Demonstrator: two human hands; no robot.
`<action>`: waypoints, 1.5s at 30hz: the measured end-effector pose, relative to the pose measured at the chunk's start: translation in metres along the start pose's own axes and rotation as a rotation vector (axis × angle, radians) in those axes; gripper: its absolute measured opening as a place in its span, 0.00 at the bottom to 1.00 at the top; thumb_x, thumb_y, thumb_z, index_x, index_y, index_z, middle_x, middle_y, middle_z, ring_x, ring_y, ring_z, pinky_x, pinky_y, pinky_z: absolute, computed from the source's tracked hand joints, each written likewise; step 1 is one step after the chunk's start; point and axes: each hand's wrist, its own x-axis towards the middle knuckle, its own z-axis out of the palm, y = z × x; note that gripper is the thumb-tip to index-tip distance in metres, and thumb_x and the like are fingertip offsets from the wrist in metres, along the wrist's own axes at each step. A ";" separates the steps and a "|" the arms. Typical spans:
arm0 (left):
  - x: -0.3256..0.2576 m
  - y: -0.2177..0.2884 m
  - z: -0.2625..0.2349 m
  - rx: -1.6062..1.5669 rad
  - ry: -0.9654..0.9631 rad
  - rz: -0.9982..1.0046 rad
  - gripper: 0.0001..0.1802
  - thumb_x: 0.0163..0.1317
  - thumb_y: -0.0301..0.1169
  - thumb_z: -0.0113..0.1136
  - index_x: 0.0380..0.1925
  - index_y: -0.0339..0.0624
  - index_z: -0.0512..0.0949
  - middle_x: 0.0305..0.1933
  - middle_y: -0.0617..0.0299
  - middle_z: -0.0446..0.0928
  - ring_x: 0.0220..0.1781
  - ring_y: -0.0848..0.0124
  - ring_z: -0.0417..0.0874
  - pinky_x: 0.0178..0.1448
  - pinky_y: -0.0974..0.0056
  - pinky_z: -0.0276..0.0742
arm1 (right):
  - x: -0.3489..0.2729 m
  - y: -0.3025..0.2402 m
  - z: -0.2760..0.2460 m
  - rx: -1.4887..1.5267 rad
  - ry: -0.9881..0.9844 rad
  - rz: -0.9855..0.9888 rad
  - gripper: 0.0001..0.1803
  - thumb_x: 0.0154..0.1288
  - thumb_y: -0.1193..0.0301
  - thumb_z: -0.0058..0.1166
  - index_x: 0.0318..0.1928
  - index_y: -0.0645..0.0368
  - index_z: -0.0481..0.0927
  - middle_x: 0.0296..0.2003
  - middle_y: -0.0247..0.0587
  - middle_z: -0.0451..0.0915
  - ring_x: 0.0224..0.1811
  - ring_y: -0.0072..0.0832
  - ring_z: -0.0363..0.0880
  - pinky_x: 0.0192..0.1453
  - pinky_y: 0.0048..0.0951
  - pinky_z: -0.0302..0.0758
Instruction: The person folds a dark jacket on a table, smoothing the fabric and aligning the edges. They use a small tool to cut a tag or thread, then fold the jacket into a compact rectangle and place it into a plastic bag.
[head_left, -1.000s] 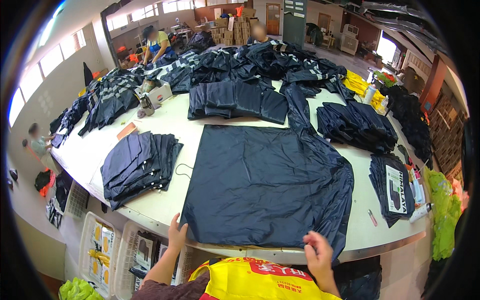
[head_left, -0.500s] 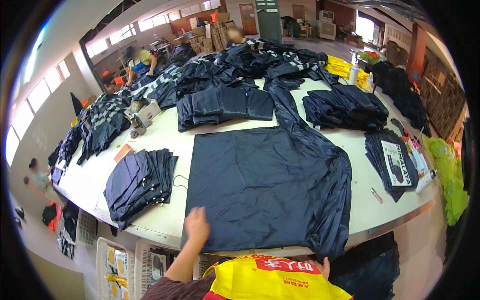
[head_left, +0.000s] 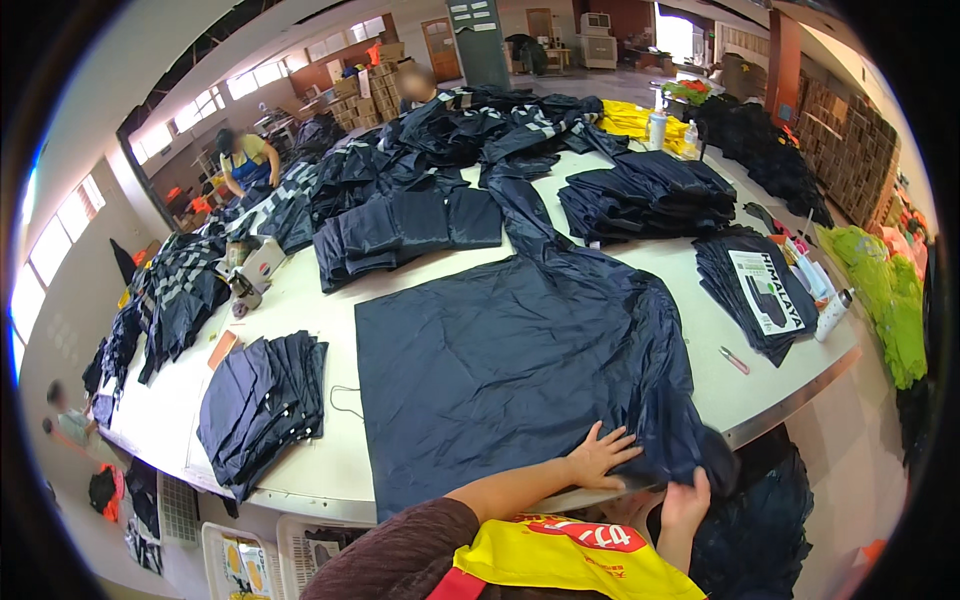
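We see the dark garment [head_left: 490, 370] laid out on the table [head_left: 715, 395], right side rumpled, unfolded; left hand [head_left: 603, 457] spread on it, right hand [head_left: 686, 503] pinching its near edge, folded stacks [head_left: 262, 405] done alongside.

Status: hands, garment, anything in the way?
Left hand flat on dark garment. Right hand gripping its near-right edge. Garment wrinkled, mostly spread on table. Folded stack to its left, apart.

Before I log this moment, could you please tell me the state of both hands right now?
Left hand: open, fingers spread on the shiny dark-navy fabric garment.
Right hand: closed, holding the garment's near right edge.
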 end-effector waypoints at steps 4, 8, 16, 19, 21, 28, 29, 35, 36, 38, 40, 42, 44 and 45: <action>0.010 -0.038 0.017 0.202 -0.071 0.086 0.38 0.58 0.55 0.51 0.66 0.51 0.62 0.70 0.57 0.59 0.73 0.58 0.54 0.71 0.42 0.44 | -0.001 0.059 0.069 -1.455 -0.696 -0.760 0.23 0.52 0.71 0.63 0.48 0.69 0.74 0.45 0.50 0.79 0.50 0.41 0.76 0.57 0.35 0.69; -0.023 -0.035 0.024 -0.281 -0.048 -0.044 0.26 0.62 0.48 0.50 0.56 0.46 0.71 0.62 0.48 0.65 0.67 0.54 0.61 0.69 0.53 0.54 | 0.026 0.098 0.066 -1.737 -0.990 -0.623 0.41 0.46 0.67 0.65 0.61 0.66 0.63 0.43 0.53 0.73 0.43 0.46 0.73 0.48 0.40 0.70; -0.254 -0.005 -0.046 0.162 0.274 -0.837 0.34 0.55 0.51 0.59 0.57 0.43 0.70 0.65 0.51 0.63 0.69 0.55 0.59 0.66 0.43 0.53 | 0.055 0.117 -0.006 -2.247 -0.711 -0.576 0.34 0.47 0.66 0.61 0.57 0.61 0.68 0.45 0.47 0.69 0.50 0.45 0.67 0.49 0.43 0.69; -0.329 0.004 -0.026 0.201 0.135 -1.242 0.48 0.53 0.64 0.53 0.67 0.47 0.57 0.73 0.50 0.50 0.76 0.56 0.45 0.69 0.35 0.38 | 0.042 0.134 0.014 -2.289 -0.657 -0.494 0.32 0.51 0.67 0.59 0.58 0.58 0.69 0.43 0.47 0.70 0.48 0.45 0.68 0.47 0.43 0.70; -0.335 -0.016 -0.026 0.252 0.156 -1.237 0.50 0.51 0.67 0.52 0.68 0.47 0.56 0.73 0.49 0.50 0.76 0.55 0.46 0.69 0.34 0.38 | 0.050 0.141 0.018 -2.276 -0.658 -0.431 0.31 0.52 0.68 0.58 0.59 0.56 0.68 0.42 0.46 0.70 0.47 0.44 0.69 0.46 0.43 0.71; -0.338 -0.107 -0.046 0.205 0.332 -1.100 0.43 0.55 0.61 0.53 0.65 0.46 0.62 0.71 0.51 0.57 0.74 0.57 0.51 0.70 0.36 0.40 | 0.070 0.159 0.023 -2.162 -0.783 -0.557 0.31 0.53 0.71 0.57 0.60 0.55 0.68 0.42 0.48 0.71 0.44 0.46 0.70 0.44 0.41 0.74; -0.342 -0.110 -0.042 0.227 0.354 -1.101 0.40 0.56 0.56 0.57 0.63 0.43 0.64 0.69 0.48 0.59 0.71 0.54 0.58 0.70 0.43 0.49 | 0.067 0.157 0.020 -2.174 -0.820 -0.568 0.30 0.53 0.72 0.56 0.60 0.56 0.68 0.43 0.49 0.71 0.44 0.45 0.70 0.44 0.41 0.74; -0.306 -0.144 -0.075 -0.144 1.086 -1.231 0.37 0.54 0.40 0.67 0.60 0.32 0.65 0.54 0.46 0.72 0.45 0.63 0.78 0.49 0.63 0.73 | 0.061 0.151 0.015 -2.110 -0.894 -0.701 0.24 0.52 0.73 0.57 0.54 0.55 0.75 0.41 0.47 0.71 0.43 0.43 0.70 0.42 0.38 0.74; -0.298 -0.159 -0.080 0.065 1.118 -1.153 0.38 0.53 0.40 0.68 0.60 0.32 0.65 0.52 0.47 0.73 0.38 0.67 0.80 0.43 0.65 0.75 | 0.062 0.152 0.014 -2.097 -0.895 -0.707 0.24 0.52 0.74 0.57 0.53 0.55 0.76 0.41 0.48 0.71 0.43 0.43 0.70 0.42 0.38 0.74; -0.266 -0.165 -0.111 -0.323 1.137 -1.227 0.38 0.51 0.39 0.69 0.59 0.32 0.66 0.53 0.49 0.73 0.31 0.69 0.80 0.35 0.66 0.75 | 0.064 0.150 0.012 -2.079 -0.881 -0.718 0.23 0.52 0.74 0.57 0.52 0.56 0.77 0.41 0.48 0.71 0.43 0.43 0.71 0.42 0.38 0.74; -0.253 -0.173 -0.132 -0.680 1.113 -1.288 0.31 0.54 0.35 0.67 0.56 0.33 0.69 0.46 0.52 0.77 0.20 0.74 0.77 0.24 0.69 0.73 | 0.064 0.151 0.012 -2.031 -0.880 -0.784 0.24 0.50 0.75 0.56 0.52 0.56 0.77 0.41 0.47 0.71 0.43 0.43 0.70 0.41 0.38 0.74; -0.276 -0.204 -0.118 -0.672 1.053 -1.215 0.19 0.59 0.31 0.61 0.49 0.36 0.73 0.34 0.57 0.78 0.20 0.74 0.77 0.21 0.69 0.71 | 0.064 0.153 0.008 -1.998 -0.874 -0.777 0.25 0.48 0.75 0.56 0.52 0.57 0.76 0.42 0.48 0.72 0.43 0.43 0.70 0.44 0.38 0.74; -0.282 -0.204 -0.123 -0.678 1.154 -1.131 0.09 0.62 0.28 0.55 0.42 0.38 0.74 0.25 0.62 0.76 0.21 0.74 0.77 0.24 0.70 0.72 | 0.066 0.151 0.009 -1.985 -0.844 -0.782 0.27 0.49 0.75 0.55 0.55 0.57 0.73 0.44 0.49 0.72 0.46 0.44 0.70 0.49 0.39 0.72; -0.286 -0.191 -0.131 -0.736 1.211 -1.074 0.07 0.64 0.31 0.54 0.38 0.40 0.75 0.25 0.64 0.74 0.24 0.74 0.77 0.28 0.68 0.74 | 0.066 0.149 0.009 -2.013 -0.849 -0.744 0.28 0.50 0.75 0.56 0.56 0.57 0.72 0.46 0.49 0.72 0.47 0.44 0.70 0.51 0.38 0.72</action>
